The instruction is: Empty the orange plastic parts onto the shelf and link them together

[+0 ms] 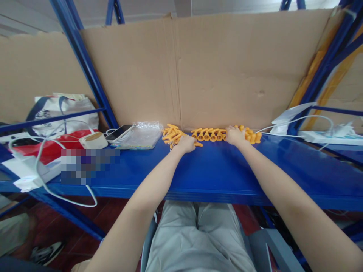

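Observation:
On the blue shelf top, a pile of orange plastic pieces with small silvery chains lies just left of my left hand. That hand is closed, and an orange piece sticks out from its fingers to the right. To the right runs a neat row of orange pieces with round rings, standing side by side near the cardboard. My right hand bends over the right part of this row, fingers curled against the pieces and partly hidden. More upright orange pieces stand just beyond it.
A cardboard sheet walls off the back. Left of the pile are a clear plastic bag, a phone, a white charger and cables. A power strip is at the right. Blue posts frame the shelf.

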Tool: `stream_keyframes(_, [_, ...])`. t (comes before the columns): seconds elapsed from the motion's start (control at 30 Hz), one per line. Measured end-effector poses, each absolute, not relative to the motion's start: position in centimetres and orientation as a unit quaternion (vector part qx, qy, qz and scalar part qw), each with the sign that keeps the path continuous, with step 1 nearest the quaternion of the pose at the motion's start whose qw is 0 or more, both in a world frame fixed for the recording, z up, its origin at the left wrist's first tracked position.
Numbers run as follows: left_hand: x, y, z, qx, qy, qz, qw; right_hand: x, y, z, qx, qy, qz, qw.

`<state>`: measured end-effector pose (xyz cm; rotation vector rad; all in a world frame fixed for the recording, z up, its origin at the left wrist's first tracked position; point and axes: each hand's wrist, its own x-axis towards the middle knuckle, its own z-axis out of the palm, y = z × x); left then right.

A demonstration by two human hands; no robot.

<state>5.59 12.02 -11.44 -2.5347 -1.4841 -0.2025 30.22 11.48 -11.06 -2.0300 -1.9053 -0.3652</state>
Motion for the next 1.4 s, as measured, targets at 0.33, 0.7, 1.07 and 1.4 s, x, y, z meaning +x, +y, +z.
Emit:
stream_keyframes(0.33, [5.4,12.6,-11.3,-0.880,-0.456,-0.118,0.066,31.3,10.7,-11.4,-0.743,-0.640,-0.145,0.131])
stream_keyframes(0.7, [5.2,11.9,-11.1,-0.894,-0.447,-0.031,0.024,30.7,9.7,-9.9,-0.757,-0.646,-0.080,0.061])
stream_keyframes(1.07, [6.9,10.0,-10.2,-0.912,-0.410,-0.008,-0.008,30.8,9.3,-10.2,-0.777,-0.619,-0.028,0.114])
stream_keyframes(1.4, [6.5,9.7,-10.0,-0.878,-0.474,-0.060,-0.026,31.7,9.7,-9.7,-0.794,-0.602,-0.016,0.082])
